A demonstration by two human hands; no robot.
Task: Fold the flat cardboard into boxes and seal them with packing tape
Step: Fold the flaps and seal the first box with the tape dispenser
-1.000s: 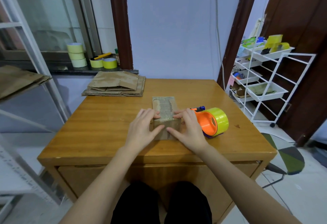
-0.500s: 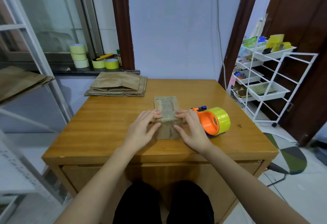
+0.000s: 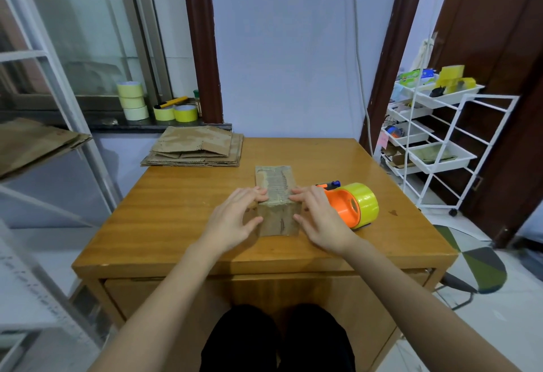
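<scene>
While both hands, left hand [image 3: 235, 218] and right hand [image 3: 320, 218], press flat-fingered on the box [image 3: 277, 204] mid-tabletop [image 3: 182, 218], I judge it light, crushable; hold by side walls.

Box [image 3: 276, 204] near the middle of the table [image 3: 182, 224], toward its front edge. Left hand [image 3: 235, 221] against the box's left side, right hand [image 3: 320, 221] against its right side, fingers straight. Tape dispenser [image 3: 352, 207] just right of the right hand, nearer the table's right edge. Stack of flat cardboard [image 3: 197, 148] at the rear left corner. Tape rolls [image 3: 132, 101] on the windowsill [image 3: 123, 126] behind that corner. Wire rack [image 3: 432, 142] on the floor beyond the right edge.
</scene>
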